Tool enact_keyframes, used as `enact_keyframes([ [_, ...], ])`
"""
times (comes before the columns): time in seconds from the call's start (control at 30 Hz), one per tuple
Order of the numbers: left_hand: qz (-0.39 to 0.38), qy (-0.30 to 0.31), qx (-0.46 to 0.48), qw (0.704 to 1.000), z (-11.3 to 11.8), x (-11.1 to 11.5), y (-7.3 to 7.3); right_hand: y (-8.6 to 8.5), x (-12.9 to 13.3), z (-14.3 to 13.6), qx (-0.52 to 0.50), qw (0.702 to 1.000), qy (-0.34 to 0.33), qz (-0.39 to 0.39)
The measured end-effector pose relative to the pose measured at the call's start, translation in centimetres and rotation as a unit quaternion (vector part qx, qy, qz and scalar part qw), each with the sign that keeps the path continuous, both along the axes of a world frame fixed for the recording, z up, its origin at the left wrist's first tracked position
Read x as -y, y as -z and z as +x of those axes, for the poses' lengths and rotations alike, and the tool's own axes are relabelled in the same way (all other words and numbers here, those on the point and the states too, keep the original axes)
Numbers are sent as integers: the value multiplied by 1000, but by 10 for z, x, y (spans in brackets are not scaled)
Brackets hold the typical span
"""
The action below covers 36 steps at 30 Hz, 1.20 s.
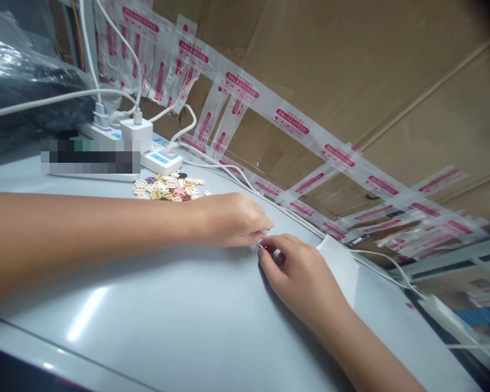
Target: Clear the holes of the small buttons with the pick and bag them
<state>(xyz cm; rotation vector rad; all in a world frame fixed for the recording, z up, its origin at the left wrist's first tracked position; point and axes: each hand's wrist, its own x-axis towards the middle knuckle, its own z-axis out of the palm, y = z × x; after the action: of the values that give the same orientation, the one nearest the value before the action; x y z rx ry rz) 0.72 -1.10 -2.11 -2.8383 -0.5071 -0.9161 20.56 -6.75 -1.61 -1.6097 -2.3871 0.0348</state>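
Observation:
My left hand [237, 220] reaches across from the left with its fingers closed together. A sliver of something pale shows at its fingertips, too small to name. My right hand [296, 267] meets it from the lower right, thumb and fingers pinching a small shiny metal piece [259, 244]. The fingertips of both hands are almost touching, just above the tabletop. Behind my left forearm lies a heap of small flat button-like pieces with holes [167, 188], in cream, yellow, pink, purple and dark colours. My forearm hides part of the heap.
A white power strip [161, 159] with a plugged-in adapter [136, 133] and several cables stands behind the heap. Taped cardboard [294, 81] walls the back of the grey table [167, 316]. White paper [338, 267] lies beyond my right hand; dark plastic wrapping [28, 92] is at left.

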Motion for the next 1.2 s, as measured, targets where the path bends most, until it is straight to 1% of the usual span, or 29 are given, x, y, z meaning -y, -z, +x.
enact_keyframes([
  [0.07, 1, 4, 1, 1000, 0, -1, 1, 1, 0, 1, 18, 1000, 0, 4],
  [0.17, 7, 8, 8, 1000, 0, -1, 2, 0, -2, 4, 17, 1000, -12, 11],
  [0.23, 12, 10, 10, 1000, 0, 0, 1, -2, -3, 6, -25, 999, -6, 24],
  [0.3, 16, 10, 9, 1000, 0, 2, 0, -6, -4, 6, -119, 992, 26, 27],
  [0.37, 19, 11, 8, 1000, 1, 4, -2, -9, -4, 5, -246, 968, 50, -6],
  [0.43, 22, 8, 6, 1000, 2, 7, -3, -11, -5, 4, -358, 931, 43, -64],
  [0.5, 28, 6, 9, 1000, 2, 9, -4, -11, -6, 4, -432, 894, 28, -117],
  [0.57, 34, 12, 20, 999, 3, 10, -5, -12, -6, 4, -472, 866, 36, -161],
  [0.67, 33, 27, 40, 998, 3, 11, -7, -14, -6, 5, -496, 840, 54, -213],
  [0.8, 20, 47, 63, 997, 3, 11, -7, -14, -3, 3, -495, 830, 45, -253],
  [0.87, 28, 43, 62, 997, 4, 9, -6, -13, -2, 2, -505, 822, 51, -256],
  [0.97, 45, 18, 44, 998, 5, 8, -3, -11, -2, 1, -520, 812, 65, -258],
  [1.07, 58, 8, 33, 998, 6, 8, -1, -10, -2, 2, -522, 810, 71, -258],
  [1.2, 63, 18, 71, 995, 7, 9, -1, -12, -2, 2, -531, 805, 69, -255],
])
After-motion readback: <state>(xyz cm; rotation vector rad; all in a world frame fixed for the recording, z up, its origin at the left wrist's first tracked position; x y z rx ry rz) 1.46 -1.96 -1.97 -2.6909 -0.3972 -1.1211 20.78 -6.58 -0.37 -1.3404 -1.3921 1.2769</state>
